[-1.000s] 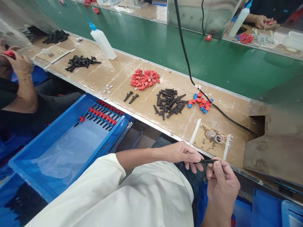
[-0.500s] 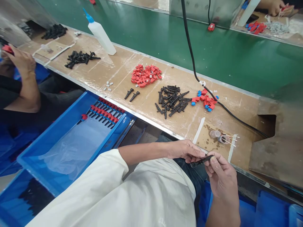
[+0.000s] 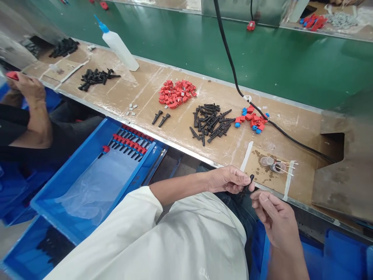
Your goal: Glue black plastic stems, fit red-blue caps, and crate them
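Note:
My left hand (image 3: 230,179) pinches a slim black plastic pin (image 3: 247,186), tilted with its tip up, just in front of the bench edge. My right hand (image 3: 272,216) is right beside it, fingers curled loosely, fingertips near the pin's lower end; it seems to hold nothing. On the bench beyond lie a pile of black pins (image 3: 211,122), a heap of red caps (image 3: 175,93) and a small cluster of red and blue pieces (image 3: 251,119). Two single black pins (image 3: 161,118) lie apart to the left.
A blue tray (image 3: 87,175) at my left holds a row of red-capped black pins (image 3: 129,142) and a plastic sheet. A white squeeze bottle (image 3: 116,43), a black cable (image 3: 233,74), small glue cups with sticks (image 3: 275,165), and a green conveyor (image 3: 262,62) are there. Another person's arm (image 3: 32,112) is at left.
The black pin went from level between both hands to tilted upright in my left hand. My right hand let go and dropped slightly. The camera view shifted a little.

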The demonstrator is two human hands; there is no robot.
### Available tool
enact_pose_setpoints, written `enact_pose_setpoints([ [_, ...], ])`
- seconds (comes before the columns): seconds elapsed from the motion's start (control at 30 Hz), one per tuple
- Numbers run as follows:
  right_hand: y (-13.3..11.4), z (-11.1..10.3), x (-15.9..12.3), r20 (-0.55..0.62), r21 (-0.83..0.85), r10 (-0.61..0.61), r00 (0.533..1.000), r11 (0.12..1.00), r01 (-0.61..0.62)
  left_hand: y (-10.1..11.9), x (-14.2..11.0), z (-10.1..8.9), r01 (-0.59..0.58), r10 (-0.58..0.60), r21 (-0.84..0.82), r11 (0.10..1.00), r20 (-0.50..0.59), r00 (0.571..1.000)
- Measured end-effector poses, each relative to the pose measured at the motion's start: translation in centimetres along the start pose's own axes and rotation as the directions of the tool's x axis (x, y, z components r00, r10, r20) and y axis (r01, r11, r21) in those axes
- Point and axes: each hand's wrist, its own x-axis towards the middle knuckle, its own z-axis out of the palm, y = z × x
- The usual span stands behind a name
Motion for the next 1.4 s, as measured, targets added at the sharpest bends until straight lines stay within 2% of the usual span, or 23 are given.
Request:
enact_pose_setpoints([
  [0.1,0.3,0.0,-0.2,0.097,-0.074,0.062,0.993,0.996,-0.054,-0.1,0.1,-0.2,-0.004,0.004,-0.009,1.000,0.006,1.000],
  [0.23,0.3,0.5,-0.3,0.133,-0.085,0.006,0.991,0.996,0.006,0.0,0.0,-0.2,-0.017,0.017,-0.010,1.000,-0.006,1.000],
  [0.4,0.5,0.6,-0.5,0.120,-0.101,-0.044,0.992,0.993,0.057,0.0,-0.3,-0.3,-0.025,0.026,0.031,0.999,-0.026,0.999],
  [0.53,0.7,1.1,-0.5,0.100,-0.089,-0.068,0.993,0.993,0.077,-0.1,-0.3,-0.4,-0.074,0.079,0.100,0.992,-0.049,0.996],
  [0.67,0.5,2.2,-0.3,0.023,-0.026,-0.026,0.999,0.999,0.026,0.0,-0.2,-0.2,-0.110,0.124,0.151,0.982,-0.087,0.988],
  [0.87,0.7,3.0,0.4,0.019,0.072,0.026,0.999,0.997,-0.027,0.0,-0.1,-0.1,-0.131,0.150,0.179,0.975,-0.096,0.984],
  [1.0,1.4,2.7,0.8,0.029,0.104,0.021,0.999,0.994,-0.024,-0.3,-0.1,-0.2,-0.111,0.124,0.135,0.985,-0.092,0.988],
  [1.13,2.0,2.0,1.1,0.051,0.139,0.086,0.995,0.986,-0.092,-0.5,-0.1,-0.3,-0.075,0.081,0.070,0.995,-0.090,0.993],
  [1.27,2.4,1.3,1.5,0.122,0.135,0.138,0.983,0.979,-0.154,-0.5,-0.2,-0.1,-0.040,0.044,0.034,0.999,-0.125,0.991],
  [1.4,2.8,1.0,1.5,0.124,0.112,0.123,0.985,0.984,-0.138,-0.5,-0.2,-0.1,-0.012,0.010,-0.016,1.000,-0.151,0.988],
])
